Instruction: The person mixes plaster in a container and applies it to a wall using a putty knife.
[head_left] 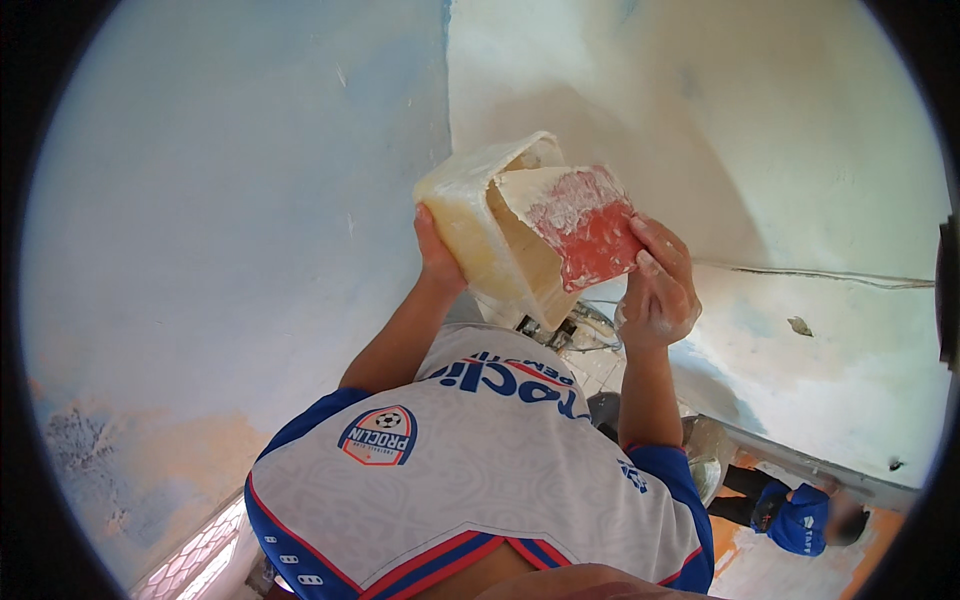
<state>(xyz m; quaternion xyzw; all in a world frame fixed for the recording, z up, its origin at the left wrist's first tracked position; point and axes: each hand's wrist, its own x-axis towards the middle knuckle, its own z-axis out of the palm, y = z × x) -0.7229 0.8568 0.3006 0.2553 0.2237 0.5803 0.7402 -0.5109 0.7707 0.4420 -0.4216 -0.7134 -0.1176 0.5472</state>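
- Here's the red scraper (605, 240), white-smeared, across the tub (465, 235)'s mouth, directly left of the right hand (662, 290), thumb and fingers pinching its edge!
- Left hand (438, 258) grips the tub's side, some fingers lost behind it.
- Scraper masks part of the tub's inside.
- Below, clutter (572, 332), half hidden by the shirt (490, 460); what exactly, I can't quite tell.

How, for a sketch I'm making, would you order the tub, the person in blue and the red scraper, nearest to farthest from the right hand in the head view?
1. Red scraper: pinched in the right hand.
2. Tub: to the left, held by the left hand.
3. Person in blue: lower right, well away.
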